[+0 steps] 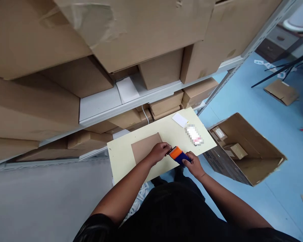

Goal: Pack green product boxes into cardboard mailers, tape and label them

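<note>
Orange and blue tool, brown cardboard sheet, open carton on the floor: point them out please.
orange and blue tool (177,153): head view, its orange end.
brown cardboard sheet (144,147): head view, bare middle.
open carton (259,168): head view, bare inner wall.

Two bare forearms reach forward and draw together. The left forearm (126,191) angles up to the right, and the right forearm (224,198) angles up to the left. The left hand (158,152) is palm down, knuckles up, fingers curled under. The right hand (195,165) sits just right of the left fingertips, slightly nearer the body, closed in a firm grip. Both wrists look straight, and the elbows are spread wide.
</note>
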`<state>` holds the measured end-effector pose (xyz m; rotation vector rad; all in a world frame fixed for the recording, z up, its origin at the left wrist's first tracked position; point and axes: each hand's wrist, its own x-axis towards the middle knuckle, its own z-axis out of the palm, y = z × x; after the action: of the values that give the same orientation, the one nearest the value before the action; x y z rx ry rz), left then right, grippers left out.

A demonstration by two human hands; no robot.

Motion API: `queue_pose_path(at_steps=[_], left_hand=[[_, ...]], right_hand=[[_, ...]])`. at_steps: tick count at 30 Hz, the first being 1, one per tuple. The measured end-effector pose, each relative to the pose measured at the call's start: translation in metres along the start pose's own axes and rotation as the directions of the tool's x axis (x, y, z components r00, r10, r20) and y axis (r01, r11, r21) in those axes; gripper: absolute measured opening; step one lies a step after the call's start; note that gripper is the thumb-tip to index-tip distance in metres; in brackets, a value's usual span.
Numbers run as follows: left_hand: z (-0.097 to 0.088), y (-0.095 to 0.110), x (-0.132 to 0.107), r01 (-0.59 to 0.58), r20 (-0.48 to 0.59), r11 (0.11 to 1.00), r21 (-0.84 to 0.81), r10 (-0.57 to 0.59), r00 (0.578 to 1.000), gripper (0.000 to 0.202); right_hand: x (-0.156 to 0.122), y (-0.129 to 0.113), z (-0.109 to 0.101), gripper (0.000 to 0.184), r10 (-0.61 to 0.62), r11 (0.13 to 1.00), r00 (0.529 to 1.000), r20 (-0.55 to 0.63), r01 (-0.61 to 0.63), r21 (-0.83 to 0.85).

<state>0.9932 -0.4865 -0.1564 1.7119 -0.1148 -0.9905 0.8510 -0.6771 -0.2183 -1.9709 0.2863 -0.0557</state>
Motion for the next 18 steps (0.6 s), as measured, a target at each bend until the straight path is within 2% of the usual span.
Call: queue_pose_path(at_steps=[3, 7, 9, 11, 12, 14, 16, 18], left_hand=[[0.011, -0.002, 0.004, 0.03, 0.016, 0.998, -0.055, -0.029, 0.999, 0.049], [0.017, -0.005, 0.014, 0.18, 0.031, 0.981, -0.069, -0.179, 0.983, 0.046], [0.016, -0.005, 0.023, 0.194, -0.014, 0.981, 0.028, -0.194, 0.981, 0.04], [0.011, 0.001, 0.037, 0.112, -0.05, 0.956, 0.272, -0.103, 0.993, 0.033], [0.008, 0.006, 0.046, 0.054, -0.044, 0.904, 0.425, -0.038, 0.998, 0.029], [0.001, 0.019, 0.069, -0.046, 0.001, 0.726, 0.686, 0.062, 0.998, 0.021], [-0.005, 0.031, 0.096, -0.022, -0.006, 0.551, 0.834, 0.049, 0.999, 0.021], [-0.007, 0.039, 0.122, -0.008, 0.028, 0.383, 0.924, -0.045, 0.999, 0.021]], right_hand=[[-0.005, 0.01, 0.0, 0.028, 0.068, 0.997, 0.997, -0.023, -0.068, 0.027], [-0.005, 0.017, -0.001, 0.038, 0.128, 0.99, 0.99, -0.055, -0.125, 0.058], [-0.003, 0.018, 0.0, 0.046, 0.178, 0.982, 0.983, -0.051, -0.173, 0.078], [0.0, 0.02, 0.002, 0.052, 0.248, 0.964, 0.969, -0.018, -0.245, 0.109], [0.001, 0.022, 0.003, 0.055, 0.293, 0.948, 0.956, -0.001, -0.29, 0.131], [0.0, 0.028, 0.006, 0.059, 0.4, 0.899, 0.916, 0.017, -0.396, 0.186], [-0.005, 0.038, 0.008, 0.06, 0.521, 0.817, 0.853, 0.039, -0.511, 0.268], [-0.013, 0.049, 0.011, 0.061, 0.638, 0.686, 0.762, 0.108, -0.626, 0.371]])
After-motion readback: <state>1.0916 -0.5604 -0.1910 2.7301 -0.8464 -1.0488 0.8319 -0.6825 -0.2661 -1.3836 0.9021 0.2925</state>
